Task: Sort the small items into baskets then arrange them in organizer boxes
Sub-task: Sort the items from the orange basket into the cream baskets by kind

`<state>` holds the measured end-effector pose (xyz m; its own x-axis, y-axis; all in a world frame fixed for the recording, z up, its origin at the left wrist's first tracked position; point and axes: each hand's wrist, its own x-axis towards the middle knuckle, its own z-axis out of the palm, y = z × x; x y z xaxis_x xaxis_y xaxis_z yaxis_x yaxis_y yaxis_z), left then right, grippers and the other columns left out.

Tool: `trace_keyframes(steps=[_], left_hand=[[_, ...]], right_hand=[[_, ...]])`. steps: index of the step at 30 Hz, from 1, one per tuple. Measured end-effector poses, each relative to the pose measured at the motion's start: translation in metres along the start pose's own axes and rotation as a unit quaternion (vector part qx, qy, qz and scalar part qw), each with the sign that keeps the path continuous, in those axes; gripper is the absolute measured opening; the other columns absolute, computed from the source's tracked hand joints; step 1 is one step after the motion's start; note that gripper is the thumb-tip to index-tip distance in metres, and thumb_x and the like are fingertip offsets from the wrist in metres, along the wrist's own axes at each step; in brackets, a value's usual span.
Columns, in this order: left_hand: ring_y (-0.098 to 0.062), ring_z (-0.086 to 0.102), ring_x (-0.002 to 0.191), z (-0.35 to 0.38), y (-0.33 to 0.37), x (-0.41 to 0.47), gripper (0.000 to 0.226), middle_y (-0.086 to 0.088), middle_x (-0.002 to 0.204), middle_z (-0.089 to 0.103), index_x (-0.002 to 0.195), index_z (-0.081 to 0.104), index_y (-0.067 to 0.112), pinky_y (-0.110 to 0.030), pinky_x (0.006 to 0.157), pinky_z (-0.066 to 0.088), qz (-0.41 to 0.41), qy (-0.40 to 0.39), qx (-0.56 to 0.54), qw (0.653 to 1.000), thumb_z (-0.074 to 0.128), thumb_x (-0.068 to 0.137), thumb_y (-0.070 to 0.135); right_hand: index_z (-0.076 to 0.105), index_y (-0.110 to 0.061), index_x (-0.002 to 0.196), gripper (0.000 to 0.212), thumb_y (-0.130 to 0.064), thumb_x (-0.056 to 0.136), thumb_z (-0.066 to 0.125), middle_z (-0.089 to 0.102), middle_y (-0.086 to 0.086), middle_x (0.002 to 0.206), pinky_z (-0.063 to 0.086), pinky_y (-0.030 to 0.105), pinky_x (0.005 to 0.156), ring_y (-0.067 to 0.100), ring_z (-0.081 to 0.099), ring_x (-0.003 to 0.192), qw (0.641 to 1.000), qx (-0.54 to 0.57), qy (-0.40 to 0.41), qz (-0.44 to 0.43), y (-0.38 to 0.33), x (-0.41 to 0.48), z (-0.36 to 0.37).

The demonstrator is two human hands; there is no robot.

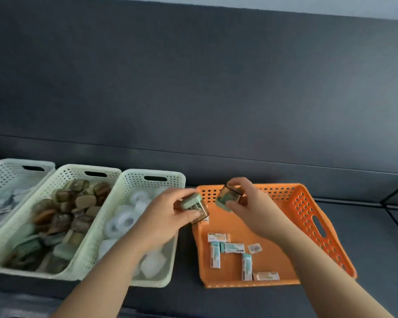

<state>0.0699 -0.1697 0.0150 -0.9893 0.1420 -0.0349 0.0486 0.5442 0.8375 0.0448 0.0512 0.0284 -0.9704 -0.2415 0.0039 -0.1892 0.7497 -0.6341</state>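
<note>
Two jars held over orange basket [308, 204]: left hand [166, 212] grips left jar [193, 204], right hand [248, 203] grips right jar [228, 195]. Best: carry both to middle basket [78, 177], release low among brown jars [62, 216].

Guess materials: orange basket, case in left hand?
Orange basket: likely moulded plastic, matte; uniform colour, hole grid, handle slot. Case in left hand: seemingly brown-tinted translucent plastic with opaque mint cap; blur leaves finish open.
</note>
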Motion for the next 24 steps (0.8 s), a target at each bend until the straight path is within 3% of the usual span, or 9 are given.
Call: trace_keyframes(steps=[3, 7, 9, 13, 17, 19, 24], left_hand=[[0.003, 0.061, 0.099, -0.052, -0.026, -0.022, 0.047, 0.017, 0.112, 0.062, 0.123, 0.059, 0.034, -0.029, 0.092, 0.051, -0.021, 0.071, -0.029, 0.997, 0.075, 0.082, 0.019], [0.005, 0.059, 0.095, -0.126, -0.072, -0.048, 0.037, 0.018, 0.106, 0.063, 0.113, 0.059, 0.029, -0.02, 0.088, 0.048, -0.079, 0.147, -0.003, 0.986, 0.076, 0.081, 0.021], [0.004, 0.059, 0.097, -0.159, -0.097, -0.058, 0.034, 0.019, 0.105, 0.063, 0.112, 0.06, 0.029, -0.023, 0.089, 0.047, -0.105, 0.161, 0.027, 0.981, 0.075, 0.082, 0.024], [0.0, 0.06, 0.091, -0.205, -0.142, -0.072, 0.032, 0.014, 0.102, 0.065, 0.112, 0.063, 0.026, -0.023, 0.082, 0.049, -0.146, 0.139, 0.082, 0.976, 0.074, 0.083, 0.024], [-0.01, 0.059, 0.105, -0.225, -0.172, -0.074, 0.038, 0.009, 0.118, 0.062, 0.12, 0.064, 0.026, -0.028, 0.09, 0.046, -0.157, 0.1, 0.114, 0.976, 0.073, 0.083, 0.029], [-0.014, 0.055, 0.114, -0.227, -0.18, -0.075, 0.04, 0.006, 0.125, 0.058, 0.124, 0.062, 0.025, -0.025, 0.091, 0.039, -0.151, 0.083, 0.14, 0.975, 0.071, 0.085, 0.029], [-0.015, 0.055, 0.117, -0.227, -0.188, -0.075, 0.045, 0.0, 0.132, 0.057, 0.132, 0.056, 0.02, -0.026, 0.1, 0.042, -0.122, 0.082, 0.171, 0.974, 0.066, 0.089, 0.025]], right_hand=[[0.045, -0.032, 0.134, 0.043, -0.024, 0.093, 0.057, 0.057, -0.004, 0.118, 0.044, 0.013, 0.072, 0.009, 0.059, 0.093, 0.999, 0.029, -0.024, -0.036, -0.048, 0.015, 0.032], [0.048, -0.029, 0.132, 0.043, -0.021, 0.092, 0.061, 0.06, -0.006, 0.099, 0.039, 0.008, 0.061, 0.0, 0.057, 0.072, 0.993, 0.089, -0.061, -0.045, -0.109, 0.038, 0.087], [0.047, -0.026, 0.128, 0.042, -0.022, 0.09, 0.064, 0.059, -0.006, 0.096, 0.043, 0.012, 0.061, 0.002, 0.057, 0.072, 0.99, 0.116, -0.071, -0.034, -0.136, 0.047, 0.115], [0.048, -0.022, 0.116, 0.034, -0.022, 0.088, 0.066, 0.059, -0.004, 0.098, 0.049, 0.019, 0.053, 0.011, 0.059, 0.078, 0.988, 0.126, -0.086, -0.016, -0.18, 0.064, 0.165], [0.049, -0.022, 0.122, 0.037, -0.026, 0.088, 0.064, 0.061, -0.006, 0.102, 0.056, 0.036, 0.077, 0.016, 0.062, 0.089, 0.995, 0.068, -0.072, -0.003, -0.203, 0.077, 0.202], [0.05, -0.023, 0.126, 0.039, -0.027, 0.089, 0.063, 0.061, -0.002, 0.108, 0.053, 0.033, 0.084, 0.016, 0.062, 0.093, 0.997, 0.027, -0.068, -0.012, -0.209, 0.082, 0.214], [0.052, -0.027, 0.133, 0.04, -0.025, 0.093, 0.055, 0.063, -0.002, 0.107, 0.05, 0.026, 0.073, 0.014, 0.059, 0.087, 0.995, -0.04, -0.086, -0.037, -0.216, 0.085, 0.216]])
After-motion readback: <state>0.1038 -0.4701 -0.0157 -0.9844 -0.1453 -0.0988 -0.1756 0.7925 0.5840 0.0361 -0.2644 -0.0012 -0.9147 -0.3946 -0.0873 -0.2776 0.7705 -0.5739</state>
